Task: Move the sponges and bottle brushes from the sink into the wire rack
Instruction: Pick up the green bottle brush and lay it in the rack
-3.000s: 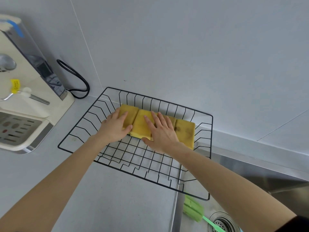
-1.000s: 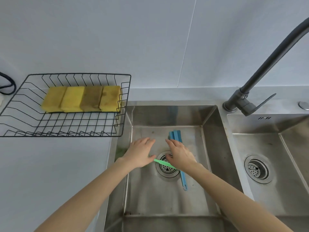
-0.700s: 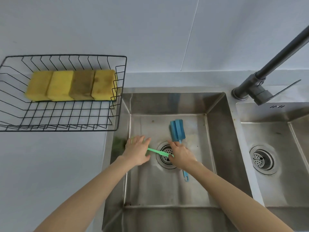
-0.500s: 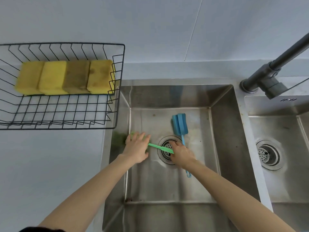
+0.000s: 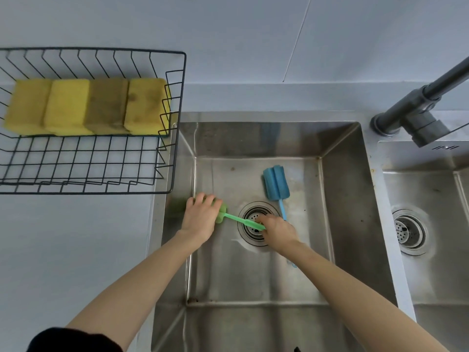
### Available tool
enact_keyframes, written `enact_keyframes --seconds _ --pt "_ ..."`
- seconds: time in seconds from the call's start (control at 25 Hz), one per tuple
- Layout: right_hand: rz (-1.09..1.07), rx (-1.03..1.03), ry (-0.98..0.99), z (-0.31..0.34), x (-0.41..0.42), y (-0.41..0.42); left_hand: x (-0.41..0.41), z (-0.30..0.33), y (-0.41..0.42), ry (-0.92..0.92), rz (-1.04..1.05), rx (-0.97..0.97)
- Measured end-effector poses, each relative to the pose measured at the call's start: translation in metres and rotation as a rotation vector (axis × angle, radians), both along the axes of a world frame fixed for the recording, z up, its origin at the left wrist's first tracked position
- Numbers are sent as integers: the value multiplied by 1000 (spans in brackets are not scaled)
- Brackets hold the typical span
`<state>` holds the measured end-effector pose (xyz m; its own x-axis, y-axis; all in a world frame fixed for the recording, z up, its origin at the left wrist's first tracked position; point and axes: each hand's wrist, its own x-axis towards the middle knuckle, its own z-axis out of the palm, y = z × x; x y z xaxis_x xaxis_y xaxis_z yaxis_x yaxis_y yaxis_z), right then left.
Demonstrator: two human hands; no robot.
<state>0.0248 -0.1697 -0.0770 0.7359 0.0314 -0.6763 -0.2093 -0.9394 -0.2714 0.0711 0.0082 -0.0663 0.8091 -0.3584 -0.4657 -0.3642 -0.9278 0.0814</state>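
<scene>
Several yellow sponges (image 5: pixel 86 106) stand in a row at the back of the black wire rack (image 5: pixel 175 148) on the counter. In the left sink basin (image 5: pixel 337 199) a green bottle brush (image 5: pixel 238 219) lies across the drain. My left hand (image 5: pixel 201 218) covers and grips its foam head near the basin's left wall. My right hand (image 5: pixel 276 231) is closed on the end of its green handle over the drain. A blue bottle brush (image 5: pixel 275 184) lies behind the drain, its handle running under my right wrist.
A dark faucet (image 5: pixel 418 107) rises at the right between the two basins. The second basin with its drain (image 5: pixel 408 232) lies to the right. Grey counter (image 5: pixel 76 250) stretches in front of the rack.
I turned from the rack to the sink. Both hands reached down onto the green brush, the left closing over its head and the right on its handle. The blue brush stayed put.
</scene>
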Motion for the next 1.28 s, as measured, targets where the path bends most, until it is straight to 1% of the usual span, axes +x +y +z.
enact_keyframes --seconds 0.28,0.4,0.56,0.68,0.8,0.92,1.04,1.16,1.28 --pt "-143 89 -95 25 -9 -20 -10 26 -4 14 18 -26" --pt "-175 68 -164 42 -15 -33 -17 45 -8 -7 9 -63" --pt "-201 12 -233 65 -24 -52 -21 73 -15 -92 -44 -131" --pt "-300 126 -310 81 -26 -62 -20 94 -18 -167 -71 -175" --pt "-391 181 -391 101 -27 -70 -19 117 -19 -248 -87 -239" --pt "-428 209 -471 119 -25 -74 -17 142 -17 -355 -99 -299" --pt "-454 259 -552 136 -17 -71 -12 167 -10 -438 -91 -317" --pt "-511 345 -584 152 -4 -59 -5 186 4 -488 -70 -321" --pt "-623 485 -591 166 8 -44 3 200 22 -523 -33 -322"
